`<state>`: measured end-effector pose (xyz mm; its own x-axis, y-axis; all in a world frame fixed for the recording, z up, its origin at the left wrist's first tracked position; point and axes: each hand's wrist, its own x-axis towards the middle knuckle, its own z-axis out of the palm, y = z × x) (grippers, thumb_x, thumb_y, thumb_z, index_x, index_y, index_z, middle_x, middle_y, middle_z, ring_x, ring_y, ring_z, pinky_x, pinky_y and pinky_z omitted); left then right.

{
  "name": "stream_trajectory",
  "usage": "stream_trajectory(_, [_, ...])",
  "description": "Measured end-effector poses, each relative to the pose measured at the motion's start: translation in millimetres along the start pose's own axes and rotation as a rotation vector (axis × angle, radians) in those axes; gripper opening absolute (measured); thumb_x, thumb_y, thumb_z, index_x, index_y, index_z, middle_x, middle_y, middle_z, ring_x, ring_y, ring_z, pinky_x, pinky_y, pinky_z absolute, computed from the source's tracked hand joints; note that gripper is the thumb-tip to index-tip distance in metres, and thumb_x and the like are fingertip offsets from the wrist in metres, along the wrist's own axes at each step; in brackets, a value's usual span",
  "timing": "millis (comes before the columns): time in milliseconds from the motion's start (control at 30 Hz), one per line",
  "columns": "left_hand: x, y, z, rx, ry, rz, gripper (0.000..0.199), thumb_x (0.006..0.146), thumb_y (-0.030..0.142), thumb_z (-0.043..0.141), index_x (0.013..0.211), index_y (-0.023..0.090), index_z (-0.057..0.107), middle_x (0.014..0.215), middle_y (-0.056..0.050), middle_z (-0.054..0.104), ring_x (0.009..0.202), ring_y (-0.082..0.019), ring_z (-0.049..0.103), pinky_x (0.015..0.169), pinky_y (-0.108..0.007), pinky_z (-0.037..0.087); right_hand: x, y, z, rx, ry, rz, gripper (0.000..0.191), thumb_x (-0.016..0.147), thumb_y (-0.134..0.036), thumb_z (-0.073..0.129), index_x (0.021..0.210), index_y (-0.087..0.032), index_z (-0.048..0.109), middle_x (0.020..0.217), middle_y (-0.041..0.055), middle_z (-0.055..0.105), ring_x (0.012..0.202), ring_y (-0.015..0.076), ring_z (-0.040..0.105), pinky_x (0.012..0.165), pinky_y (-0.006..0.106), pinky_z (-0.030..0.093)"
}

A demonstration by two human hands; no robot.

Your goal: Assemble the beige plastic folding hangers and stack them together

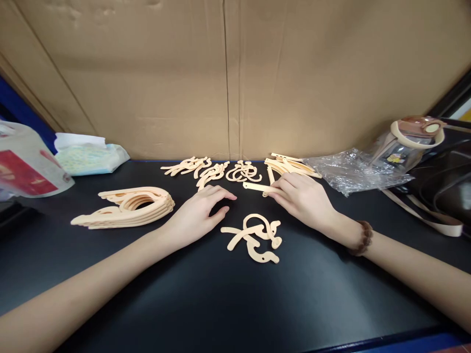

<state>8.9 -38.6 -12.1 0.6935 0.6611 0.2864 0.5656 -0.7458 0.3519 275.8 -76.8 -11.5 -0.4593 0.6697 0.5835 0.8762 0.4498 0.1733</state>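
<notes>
My right hand [300,198] pinches a flat cream plastic bar [256,187] that has a small hole at its end. The bar points left, just above the black table. Behind that hand lies a pile of similar long cream bars [294,165]. My left hand [200,212] holds nothing; its thumb and fingers are apart, palm turned down and to the right. Between and in front of both hands is a small heap of loose cream hook and arm pieces [252,229]. To the left stands a neat stack of folded cream plastic hangers [162,202].
Along the cardboard wall [165,78] lie cream hook pieces [245,171] and short curved arms [213,172]. A wipes pack [93,158] and a white-and-red container [33,162] stand left. Clear plastic wrap [348,169], a bottle [405,142] and a black bag [445,176] are right.
</notes>
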Motion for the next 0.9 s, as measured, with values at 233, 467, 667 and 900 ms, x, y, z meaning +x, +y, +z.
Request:
stream_trajectory(233, [-1.9, 2.8, -0.6, 0.016, -0.014, 0.013, 0.025, 0.094, 0.027, 0.041, 0.112, 0.023, 0.058, 0.115, -0.004, 0.060, 0.111, -0.021, 0.053, 0.099, -0.040, 0.042, 1.0, 3.8, 3.5, 0.130, -0.130, 0.108, 0.023, 0.097, -0.031, 0.042, 0.089, -0.018, 0.058, 0.087, 0.0067, 0.068, 0.079, 0.0214, 0.063, 0.073, 0.033, 0.045])
stream_trajectory(467, [-4.4, 10.4, -4.0, -0.020, -0.029, 0.121, 0.031, 0.098, 0.028, 0.039, 0.125, 0.023, 0.053, 0.126, -0.004, 0.057, 0.118, -0.019, 0.050, 0.103, -0.034, 0.039, -5.3, -2.6, -1.9, 0.448, 0.033, 0.173, 0.017, 0.095, -0.036, 0.046, 0.099, -0.020, 0.051, 0.086, 0.0028, 0.067, 0.064, 0.0133, 0.061, 0.060, 0.024, 0.044])
stream_trajectory(667, [-6.9, 23.7, -8.7, -0.062, -0.229, 0.265, 0.040, 0.100, 0.030, 0.034, 0.139, 0.029, 0.044, 0.145, 0.004, 0.046, 0.136, -0.017, 0.033, 0.113, -0.034, 0.027, -2.1, 6.4, 5.6, 0.338, -0.054, 0.229, 0.018, 0.094, -0.034, 0.050, 0.094, -0.020, 0.061, 0.101, 0.0043, 0.064, 0.087, 0.0170, 0.063, 0.074, 0.028, 0.047])
stream_trajectory(900, [-7.1, 25.8, -7.9, -0.027, -0.200, 0.228, 0.043, 0.101, 0.034, 0.030, 0.141, 0.026, 0.041, 0.137, -0.003, 0.053, 0.128, -0.020, 0.042, 0.105, -0.035, 0.033, -1.0, 9.3, 11.3, 0.376, -0.121, 0.104, 0.021, 0.096, -0.032, 0.047, 0.101, -0.020, 0.064, 0.110, 0.0058, 0.067, 0.106, 0.0220, 0.058, 0.093, 0.039, 0.043])
